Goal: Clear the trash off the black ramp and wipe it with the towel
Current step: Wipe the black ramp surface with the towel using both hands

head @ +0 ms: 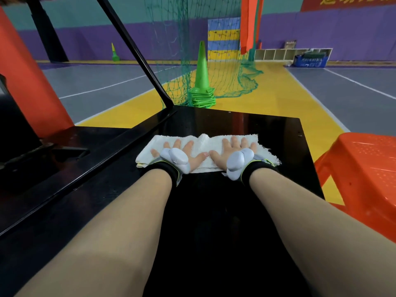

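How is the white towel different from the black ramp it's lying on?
The towel is white; the ramp is black. The towel looks soft and fuzzy, with a frayed right edge; the ramp looks hard, smooth and shiny. The towel covers only a strip of the much wider ramp. Both are roughly rectangular. The left hand and right hand press flat on the towel.
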Demonstrator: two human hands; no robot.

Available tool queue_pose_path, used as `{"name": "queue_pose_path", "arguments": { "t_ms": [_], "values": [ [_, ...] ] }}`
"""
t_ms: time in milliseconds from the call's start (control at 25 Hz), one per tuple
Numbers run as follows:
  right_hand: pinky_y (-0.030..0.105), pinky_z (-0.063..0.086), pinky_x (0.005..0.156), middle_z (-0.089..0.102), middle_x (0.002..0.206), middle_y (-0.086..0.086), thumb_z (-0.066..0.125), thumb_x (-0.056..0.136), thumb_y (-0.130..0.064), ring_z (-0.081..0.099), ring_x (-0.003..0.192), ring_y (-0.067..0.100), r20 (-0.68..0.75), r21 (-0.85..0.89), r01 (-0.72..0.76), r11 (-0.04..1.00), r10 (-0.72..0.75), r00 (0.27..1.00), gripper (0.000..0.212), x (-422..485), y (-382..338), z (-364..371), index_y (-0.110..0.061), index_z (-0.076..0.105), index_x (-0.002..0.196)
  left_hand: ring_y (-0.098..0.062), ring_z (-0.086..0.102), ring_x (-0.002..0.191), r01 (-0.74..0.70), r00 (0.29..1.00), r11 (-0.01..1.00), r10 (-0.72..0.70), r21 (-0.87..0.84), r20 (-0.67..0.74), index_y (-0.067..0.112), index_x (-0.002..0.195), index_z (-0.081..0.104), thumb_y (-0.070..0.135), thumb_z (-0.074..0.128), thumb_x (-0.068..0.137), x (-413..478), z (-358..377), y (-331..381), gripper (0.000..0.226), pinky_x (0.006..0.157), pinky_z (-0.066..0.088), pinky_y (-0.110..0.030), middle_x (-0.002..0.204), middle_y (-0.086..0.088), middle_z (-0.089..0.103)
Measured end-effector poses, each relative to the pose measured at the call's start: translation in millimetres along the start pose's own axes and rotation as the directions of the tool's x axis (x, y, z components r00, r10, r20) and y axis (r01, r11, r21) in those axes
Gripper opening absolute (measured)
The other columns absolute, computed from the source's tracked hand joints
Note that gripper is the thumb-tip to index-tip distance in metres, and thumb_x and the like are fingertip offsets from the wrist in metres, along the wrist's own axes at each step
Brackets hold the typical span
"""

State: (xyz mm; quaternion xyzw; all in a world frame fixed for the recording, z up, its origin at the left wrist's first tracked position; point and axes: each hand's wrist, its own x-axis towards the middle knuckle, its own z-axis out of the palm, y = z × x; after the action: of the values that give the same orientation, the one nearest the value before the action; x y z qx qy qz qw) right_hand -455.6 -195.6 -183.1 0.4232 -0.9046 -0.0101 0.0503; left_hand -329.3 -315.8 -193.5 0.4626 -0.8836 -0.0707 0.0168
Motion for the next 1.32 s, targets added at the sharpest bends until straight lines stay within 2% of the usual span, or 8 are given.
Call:
{"name": "queue_pose_path", "arguments": {
  "t_ms": [160,320,480,720,920,1080,1240,1320],
  "values": [
    [0.057,-0.003,0.110,0.002,0.161,0.006,0.014,0.079,-0.070,0.000,0.146,0.033,0.010,-0.006,0.028,1.000,-0.028,1.000,0.084,-10.7,1.7,0.3,-0.026,0.008,0.151,-0.024,-0.007,0.146,-0.009,1.000,1.000,0.009,-0.001,0.001,0.046,0.145,0.004,0.098,-0.014,0.029,-17.9,-3.3,-2.4,0.129,0.110,-0.002,-0.058,0.160,0.006,0.002],
    [0.056,-0.004,0.110,-0.001,0.161,0.005,0.023,0.077,-0.071,-0.002,0.146,0.031,0.030,0.005,0.067,0.998,-0.067,0.997,0.087,-27.0,2.1,0.6,-0.029,0.004,0.151,-0.032,-0.005,0.144,0.050,0.999,0.999,-0.050,-0.017,-0.015,0.045,0.145,0.005,0.098,-0.006,0.040,-48.5,-7.9,-5.2,0.119,0.110,-0.001,-0.058,0.160,0.003,0.002],
    [0.053,-0.005,0.111,0.001,0.161,0.004,0.010,0.074,-0.071,0.000,0.146,0.030,0.027,0.056,0.070,0.996,-0.071,0.997,0.087,-62.1,-3.0,-3.2,-0.030,0.007,0.151,-0.029,-0.010,0.144,0.037,0.999,0.999,-0.036,-0.019,0.026,0.049,0.144,0.001,0.096,-0.002,0.047,-96.7,-12.5,-10.0,0.108,0.104,-0.010,-0.062,0.159,0.008,-0.004],
    [0.050,-0.003,0.115,0.001,0.161,0.002,0.014,0.084,-0.064,-0.002,0.147,0.027,0.089,0.123,0.110,0.986,-0.121,0.989,0.076,-145.7,-14.1,-33.0,-0.030,0.007,0.151,-0.028,-0.011,0.145,0.046,0.995,0.999,-0.048,0.018,0.088,0.044,0.146,-0.004,0.089,0.004,0.067,-185.0,-25.9,-21.6,0.091,0.105,-0.009,-0.061,0.159,0.007,-0.008],
    [0.048,-0.002,0.117,0.000,0.161,0.001,0.018,0.092,-0.055,-0.003,0.147,0.025,0.113,0.160,0.177,0.971,-0.197,0.974,0.066,-222.9,-24.2,-60.1,-0.029,0.008,0.152,-0.029,-0.012,0.144,0.063,0.992,0.998,-0.064,0.012,0.112,0.042,0.146,-0.006,0.088,0.002,0.065,-245.1,-28.1,-32.2,0.094,0.105,-0.011,-0.063,0.159,0.006,-0.009],
    [0.047,-0.001,0.118,0.000,0.161,0.001,0.020,0.093,-0.054,-0.003,0.147,0.024,0.139,0.180,0.176,0.968,-0.202,0.970,0.065,-267.2,-32.6,-72.0,-0.029,0.008,0.152,-0.030,-0.013,0.144,0.096,0.987,0.995,-0.099,0.035,0.128,0.043,0.146,-0.008,0.092,-0.003,0.056,-285.6,-29.0,-43.8,0.102,0.102,-0.013,-0.065,0.159,0.007,-0.011],
    [0.042,0.007,0.116,0.011,0.160,-0.002,0.024,0.091,-0.061,0.008,0.146,0.023,0.059,0.190,0.174,0.966,-0.189,0.980,0.067,-290.0,-35.0,-71.7,-0.030,0.017,0.150,-0.036,-0.015,0.143,0.184,0.977,0.982,-0.187,0.039,0.105,0.042,0.146,-0.005,0.091,0.000,0.057,-310.6,-23.7,-53.7,0.102,0.092,-0.021,-0.068,0.159,0.002,-0.011],
    [0.040,0.014,0.113,0.018,0.157,-0.003,0.025,0.091,-0.062,0.016,0.142,0.023,0.071,0.212,0.181,0.960,-0.200,0.977,0.065,-283.8,-31.7,-76.3,-0.031,0.023,0.148,-0.038,-0.015,0.142,0.201,0.973,0.979,-0.204,0.041,0.104,0.041,0.146,-0.005,0.090,0.001,0.058,-310.7,-24.6,-56.1,0.101,0.088,-0.023,-0.069,0.159,-0.001,-0.010]
  ]
}}
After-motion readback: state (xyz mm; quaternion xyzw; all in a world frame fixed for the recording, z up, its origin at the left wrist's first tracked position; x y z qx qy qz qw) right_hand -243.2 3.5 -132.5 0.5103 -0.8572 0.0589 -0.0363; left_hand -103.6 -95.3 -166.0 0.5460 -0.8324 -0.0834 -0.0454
